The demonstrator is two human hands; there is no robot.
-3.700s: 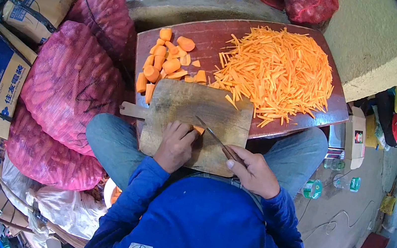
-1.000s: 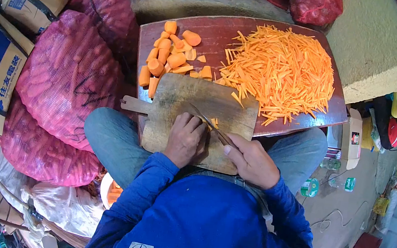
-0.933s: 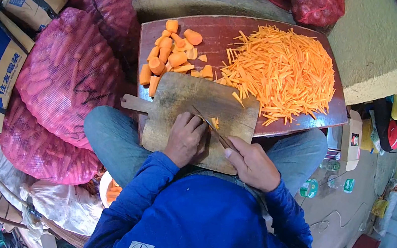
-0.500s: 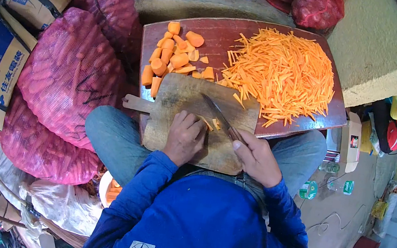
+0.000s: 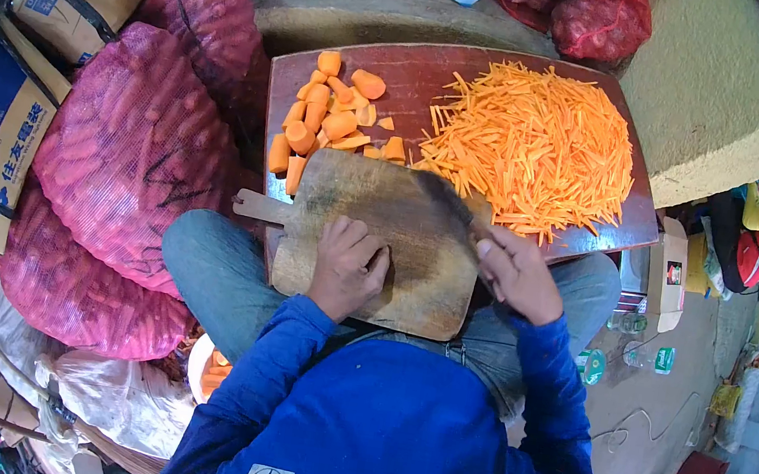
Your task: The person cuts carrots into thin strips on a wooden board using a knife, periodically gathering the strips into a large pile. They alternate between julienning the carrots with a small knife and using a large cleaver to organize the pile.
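Slanting over the far right part of the wooden cutting board [image 5: 385, 195], the knife [image 5: 453, 201] is blurred, its tip pointing toward the board's far edge. Whether the blade touches the wood cannot be told. The right hand [image 5: 519, 273] is closed round the handle beside the board's right edge. The left hand [image 5: 349, 264] rests on the near left part of the board, fingers curled and thumb toward the right; whether anything is under them cannot be told.

The board overlaps the near edge of the dark red table [image 5: 411, 73], its handle pointing left. Beyond it, carrot chunks [image 5: 315, 118] cluster along the table's left side, and a heap of carrot strips [image 5: 536, 143] covers much of the right half, toward the far right corner. Pink mesh sacks [image 5: 131, 156] stand left of the table, and a red mesh bag [image 5: 601, 22] lies beyond its far edge.
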